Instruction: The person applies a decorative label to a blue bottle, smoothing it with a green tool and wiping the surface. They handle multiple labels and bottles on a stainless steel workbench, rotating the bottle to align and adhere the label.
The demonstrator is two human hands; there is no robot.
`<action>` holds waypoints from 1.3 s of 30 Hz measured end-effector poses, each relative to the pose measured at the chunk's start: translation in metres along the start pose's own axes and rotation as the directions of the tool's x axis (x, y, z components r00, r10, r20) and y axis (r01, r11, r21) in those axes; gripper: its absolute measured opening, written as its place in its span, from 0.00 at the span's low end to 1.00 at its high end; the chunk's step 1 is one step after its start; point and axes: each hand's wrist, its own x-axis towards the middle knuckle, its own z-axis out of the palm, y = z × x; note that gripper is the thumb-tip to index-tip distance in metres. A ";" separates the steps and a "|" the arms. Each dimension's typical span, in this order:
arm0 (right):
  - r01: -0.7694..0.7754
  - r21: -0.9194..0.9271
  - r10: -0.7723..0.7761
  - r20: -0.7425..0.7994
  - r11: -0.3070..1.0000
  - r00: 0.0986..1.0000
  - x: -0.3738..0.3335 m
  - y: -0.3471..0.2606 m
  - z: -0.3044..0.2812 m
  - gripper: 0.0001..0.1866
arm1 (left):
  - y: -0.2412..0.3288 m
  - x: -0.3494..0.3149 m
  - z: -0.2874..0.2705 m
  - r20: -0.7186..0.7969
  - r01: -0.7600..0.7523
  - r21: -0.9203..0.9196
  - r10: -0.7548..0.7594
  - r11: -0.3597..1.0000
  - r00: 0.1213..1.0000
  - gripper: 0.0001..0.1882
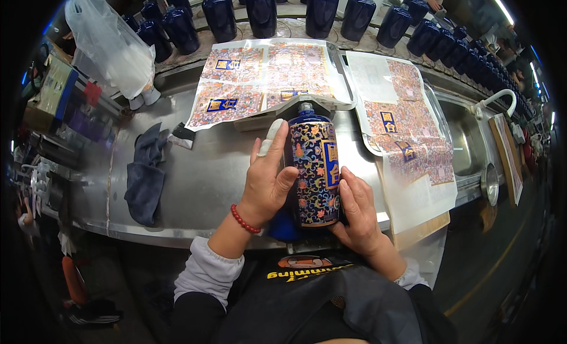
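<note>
A dark blue glass bottle with a bright floral pattern and a blue-and-gold label panel leans toward me at the front of the metal counter, its open neck pointing away. My right hand grips its lower right side, fingers along the wall and thumb by the base. Against its left side lies my left hand, fingers stretched out and thumb apart at the pattern's edge. White covers wrap a fingertip or two of that hand, and a red bead bracelet circles the wrist. The bottle's underside is hidden.
Floral printed sheets lie on a raised board beyond the bottle; more sheets rest at right. A dark cloth and a flat scraper-like tool are at left. Plain blue bottles line the back. A sink stands far right.
</note>
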 end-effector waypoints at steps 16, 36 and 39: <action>0.034 -0.026 -0.035 -0.039 0.999 0.999 0.009 -0.005 -0.001 0.35 | 0.007 0.014 -0.005 0.046 -0.214 0.247 0.210 0.945 0.977 0.41; -0.159 0.437 0.183 -0.014 0.886 0.983 0.031 0.003 -0.041 0.34 | 0.015 0.021 -0.015 0.167 -0.303 0.407 0.256 0.862 0.952 0.39; -0.395 0.465 0.423 0.049 0.792 0.905 0.066 0.021 -0.038 0.18 | 0.014 0.000 -0.010 0.098 -0.204 0.360 0.181 0.910 0.979 0.41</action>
